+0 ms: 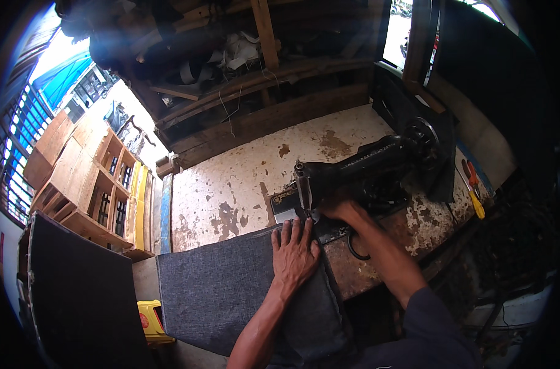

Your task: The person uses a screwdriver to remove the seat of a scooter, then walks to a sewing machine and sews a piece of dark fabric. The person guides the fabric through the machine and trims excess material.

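- The dark cloth [212, 283] lies across the near left of the desk [200, 184], its far right corner close to the needle end of the black sewing machine [360, 163].
- The left hand [294, 255] rests flat on the cloth, fingers spread, gripping nothing.
- The right hand [341, 206] reaches under the machine's arm, well shadowed; whether it grips anything cannot be told. The two hands are apart, near each other.
- The work looks to be at the sewing or setting-up stage.
- No finished stitching can be made out; the remaining stitching cannot be judged.
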